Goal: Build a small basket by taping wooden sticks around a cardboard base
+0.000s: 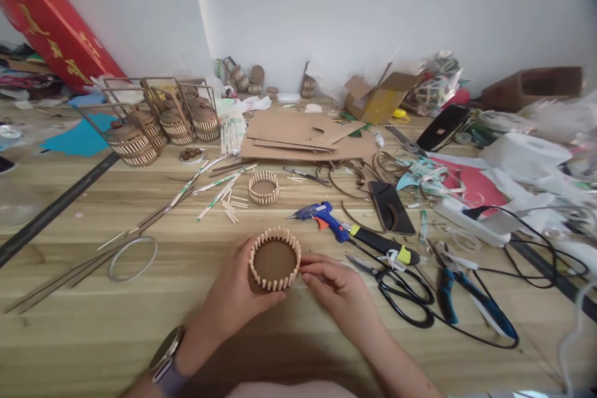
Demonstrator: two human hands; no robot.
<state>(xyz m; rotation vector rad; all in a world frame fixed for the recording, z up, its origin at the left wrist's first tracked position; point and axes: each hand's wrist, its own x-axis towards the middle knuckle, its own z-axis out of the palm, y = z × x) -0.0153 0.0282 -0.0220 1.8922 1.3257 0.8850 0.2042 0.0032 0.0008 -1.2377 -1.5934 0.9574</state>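
My left hand (pixel 240 289) is wrapped around the left and near side of a small round basket (pixel 275 261). It has a brown disc for a floor and a ring of short pale sticks standing upright around the edge. At the basket's right side my right hand (pixel 336 286) is closed in a pinch, its fingertips close against the sticks; what they hold, if anything, is hidden. Beyond them a second, similar stick ring (pixel 263 188) rests on the table. A blue glue gun (pixel 326 219) lies just past my right hand, its nozzle pointing left.
Black-handled scissors (pixel 405 292), pliers (pixel 466 292), a yellow-black cutter (pixel 385 242) and a phone (pixel 390 206) lie at right. Loose sticks (pixel 231 205) and a wire ring (pixel 134 259) are at left. Cardboard sheets (pixel 298 134) and finished lantern-like models (pixel 177 121) stand farther back.
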